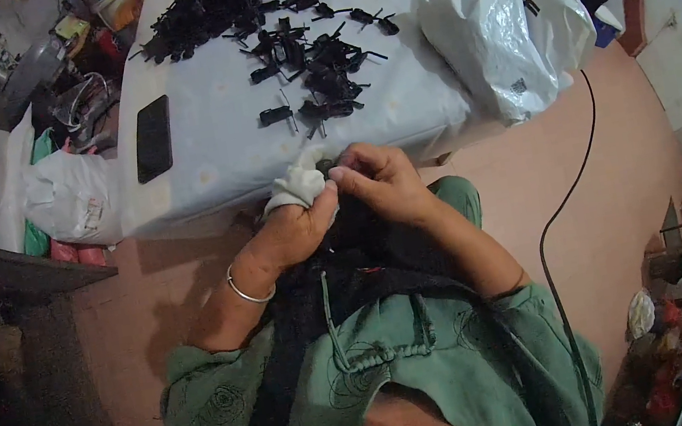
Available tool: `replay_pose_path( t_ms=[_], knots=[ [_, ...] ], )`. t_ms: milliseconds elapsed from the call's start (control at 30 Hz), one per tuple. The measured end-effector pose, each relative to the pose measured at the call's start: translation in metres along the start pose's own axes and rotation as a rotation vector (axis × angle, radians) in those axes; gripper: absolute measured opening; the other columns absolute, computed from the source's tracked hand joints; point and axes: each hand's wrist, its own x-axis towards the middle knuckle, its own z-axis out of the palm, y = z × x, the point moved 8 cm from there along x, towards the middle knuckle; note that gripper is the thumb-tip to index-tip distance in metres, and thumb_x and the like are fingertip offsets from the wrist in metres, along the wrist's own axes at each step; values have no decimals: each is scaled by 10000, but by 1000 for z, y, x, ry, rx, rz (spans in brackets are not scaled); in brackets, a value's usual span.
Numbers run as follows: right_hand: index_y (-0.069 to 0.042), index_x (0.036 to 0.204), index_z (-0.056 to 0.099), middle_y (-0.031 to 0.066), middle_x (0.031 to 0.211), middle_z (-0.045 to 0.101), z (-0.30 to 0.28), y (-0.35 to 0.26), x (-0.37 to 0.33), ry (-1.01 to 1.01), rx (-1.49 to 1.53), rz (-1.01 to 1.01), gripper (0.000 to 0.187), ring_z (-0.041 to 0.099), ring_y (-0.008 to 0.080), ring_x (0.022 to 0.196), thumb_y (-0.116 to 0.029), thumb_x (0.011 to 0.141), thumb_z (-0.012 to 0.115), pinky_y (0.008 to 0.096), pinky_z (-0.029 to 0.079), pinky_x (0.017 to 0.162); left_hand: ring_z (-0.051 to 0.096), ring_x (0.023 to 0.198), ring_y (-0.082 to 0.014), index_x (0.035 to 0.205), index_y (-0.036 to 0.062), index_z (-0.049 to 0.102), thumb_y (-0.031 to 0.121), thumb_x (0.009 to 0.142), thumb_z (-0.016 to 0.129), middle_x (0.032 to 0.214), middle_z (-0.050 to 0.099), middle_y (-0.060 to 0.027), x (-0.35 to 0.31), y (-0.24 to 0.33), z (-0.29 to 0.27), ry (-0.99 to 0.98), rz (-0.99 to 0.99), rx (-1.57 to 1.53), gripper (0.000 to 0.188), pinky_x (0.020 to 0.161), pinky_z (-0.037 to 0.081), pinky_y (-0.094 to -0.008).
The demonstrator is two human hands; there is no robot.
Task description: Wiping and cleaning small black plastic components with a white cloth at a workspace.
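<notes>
A small dark plastic part is pinched between both hands just at the near edge of the white cloth-covered table, close to the body, probably so it can be seen and worked at short range. The left hand is curled nearly closed, w/ a white cloth wrap bunched over its fingers, likely as padding vs. the part's edges; a thin silver bangle sits on that wrist. The right hand is also curled tight, its fingertips bent down onto the same part; exactly how much is gripped can't be told, as the part is mostly hidden. Approx. 2 heaps of similar black plastic parts are spread mid-table and far, within reach. A black phone is laid flat at left, and a crumpled white plastic bag is slumped at the right corner.
</notes>
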Motion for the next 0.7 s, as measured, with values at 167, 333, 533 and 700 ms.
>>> replay_pose_path(
  t_ms=[167, 333, 533, 700],
  knots=[
    [11, 744, 487, 152, 569, 470, -2, -20, -2, 35, -140, -139, 211, 431, 219, 492, -166, 858, 501, 324, 371, 480, 422, 608, -50, 1078, 46, 461, 82, 843, 449, 711, 466, 24, 7, -17, -5, 1, -51, -240, 238, 521, 372, -211],
    [12, 776, 489, 210, 628, 477, 5, -17, 2, -64, -293, -116, 208, 429, 285, 515, -174, 866, 474, 369, 391, 513, 477, 711, -158, 1023, 26, 488, 78, 828, 462, 792, 501, -50, 3, 1, -7, 95, 159, 115, 203, 650, 413, -320],
    [16, 772, 488, 225, 650, 490, 8, -13, 0, -141, -317, -6, 214, 450, 349, 549, -177, 863, 472, 377, 391, 531, 499, 784, -347, 937, 15, 493, 34, 771, 467, 864, 505, -181, -2, 13, 3, 106, 493, 374, 169, 708, 400, -399],
    [17, 772, 488, 216, 658, 502, 11, -5, -5, 31, -324, -134, 221, 484, 348, 571, -181, 867, 463, 383, 401, 552, 490, 765, -350, 917, 7, 487, 33, 749, 463, 861, 494, -188, 0, 0, 10, 121, 444, 467, 172, 664, 400, -395]
  ],
)
